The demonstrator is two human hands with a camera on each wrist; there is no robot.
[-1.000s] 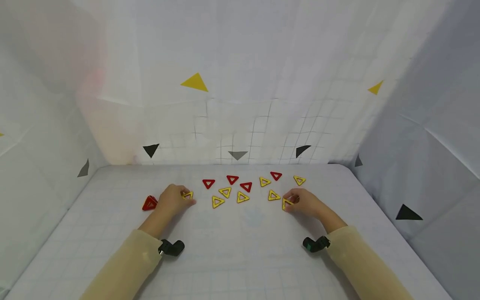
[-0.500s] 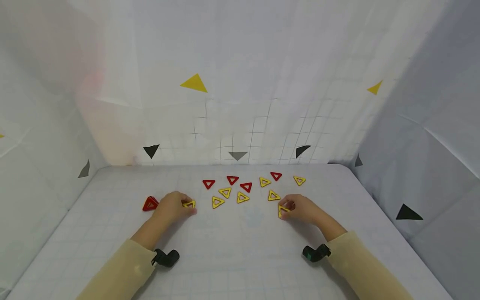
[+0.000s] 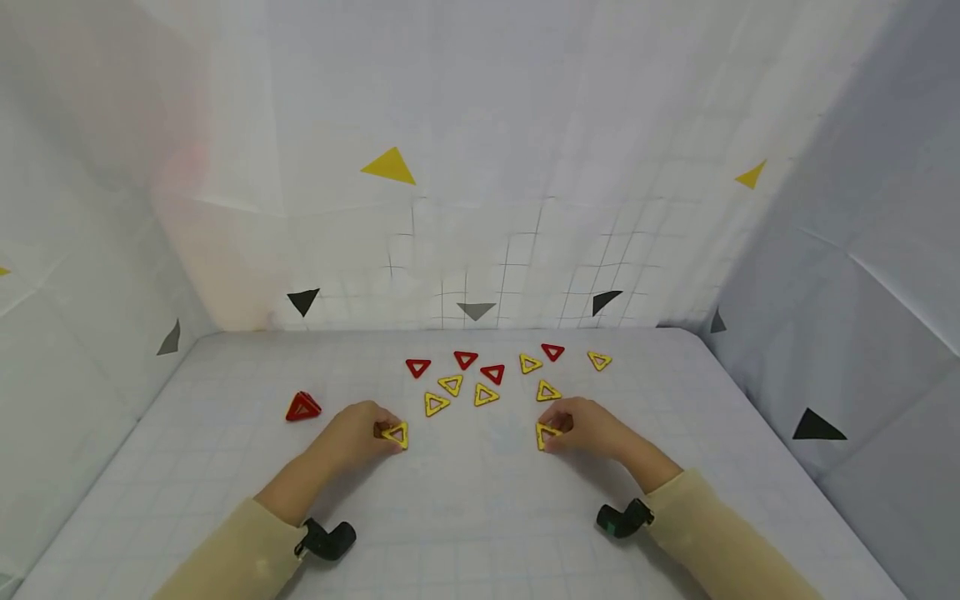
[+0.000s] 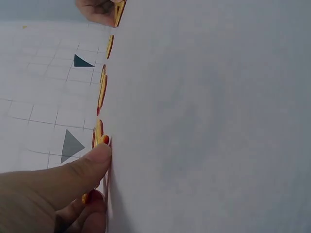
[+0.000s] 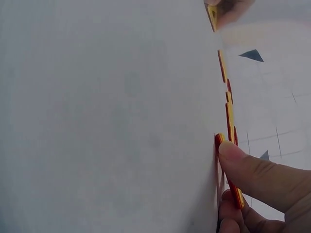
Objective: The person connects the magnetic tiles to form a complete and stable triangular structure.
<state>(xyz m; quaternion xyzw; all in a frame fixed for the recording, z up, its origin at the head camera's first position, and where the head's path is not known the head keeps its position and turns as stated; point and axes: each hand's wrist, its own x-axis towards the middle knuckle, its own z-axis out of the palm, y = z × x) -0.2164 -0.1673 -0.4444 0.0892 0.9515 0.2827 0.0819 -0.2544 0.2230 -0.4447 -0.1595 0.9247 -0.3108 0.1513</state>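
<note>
Head view, loose triangles (image 3: 486, 394), red pyramid (image 3: 302, 407)

The left hand (image 4: 46, 194) apparently pinches a triangle (image 4: 98, 137) edge-on.

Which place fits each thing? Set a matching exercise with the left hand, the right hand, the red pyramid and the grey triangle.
Things:
1. left hand
2. right hand
3. red pyramid
4. grey triangle

Places:
A. on the back wall
B. alone on the table's left
C. holds a yellow triangle at centre right
D. holds a yellow triangle at centre left

Pairs: 1-D, 2-C, 3-B, 4-A
</note>
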